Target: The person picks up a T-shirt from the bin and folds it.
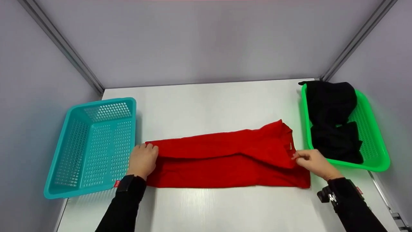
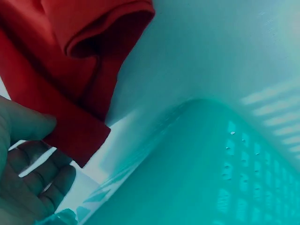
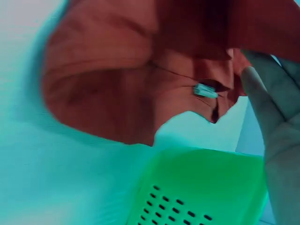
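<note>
Red garment (image 1: 206, 172) lies lengthwise across white table (image 1: 206, 108), between teal basket (image 1: 103, 148) and green basket (image 1: 371, 138). Left hand (image 1: 142, 160), forearm angled up and rightward, pinches garment's left end, thumb (image 2: 30, 125) above cloth, fingers (image 2: 52, 179) beneath. Right hand (image 1: 316, 163), forearm angled up and leftward, pinches right edge near small pale tag (image 3: 205, 91).

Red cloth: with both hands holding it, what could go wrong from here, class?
The red cloth, rumpled near the right hand, may fold crooked. The left hand, close beside the teal basket, might nudge it. Black cloth overhanging the green basket could slide out.
</note>
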Demonstrator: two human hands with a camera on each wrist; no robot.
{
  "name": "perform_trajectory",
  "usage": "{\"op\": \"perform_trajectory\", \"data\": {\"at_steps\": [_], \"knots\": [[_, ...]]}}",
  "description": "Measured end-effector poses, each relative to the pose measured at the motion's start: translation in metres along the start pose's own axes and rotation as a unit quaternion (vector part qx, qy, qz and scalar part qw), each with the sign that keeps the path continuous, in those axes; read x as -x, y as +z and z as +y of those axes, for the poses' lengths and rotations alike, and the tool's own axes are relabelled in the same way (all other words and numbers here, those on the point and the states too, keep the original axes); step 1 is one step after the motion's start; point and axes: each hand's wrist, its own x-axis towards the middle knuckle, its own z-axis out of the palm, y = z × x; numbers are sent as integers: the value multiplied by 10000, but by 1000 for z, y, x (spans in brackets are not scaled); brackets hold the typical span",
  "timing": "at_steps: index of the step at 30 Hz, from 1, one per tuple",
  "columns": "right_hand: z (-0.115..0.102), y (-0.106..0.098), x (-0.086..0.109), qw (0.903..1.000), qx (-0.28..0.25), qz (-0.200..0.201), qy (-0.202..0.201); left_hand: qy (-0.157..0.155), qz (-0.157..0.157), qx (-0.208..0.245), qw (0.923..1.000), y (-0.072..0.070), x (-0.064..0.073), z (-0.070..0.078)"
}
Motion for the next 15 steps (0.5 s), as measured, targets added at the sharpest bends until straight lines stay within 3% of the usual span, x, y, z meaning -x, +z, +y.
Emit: {"op": "perform_trajectory", "data": {"at_steps": [4,6,8,10,13,15], "knots": [[6,6,1,9968,386,-686,-105,-84,-467,-292,9984,-1,0,5],[7,11,-1,9949,606,-782,-172,-174,-712,-262,9970,0,-1,9],[6,19,-4,9940,923,-525,-278,-253,-752,-77,9968,3,-3,14],[3,30,-11,9904,1299,47,-460,-237,-666,287,9971,7,-5,21],[-1,51,-24,9767,1789,829,-847,1,-507,996,9937,17,-9,33],[-3,63,-35,9689,2025,978,-1035,145,-652,1393,9880,24,-9,41]]}}
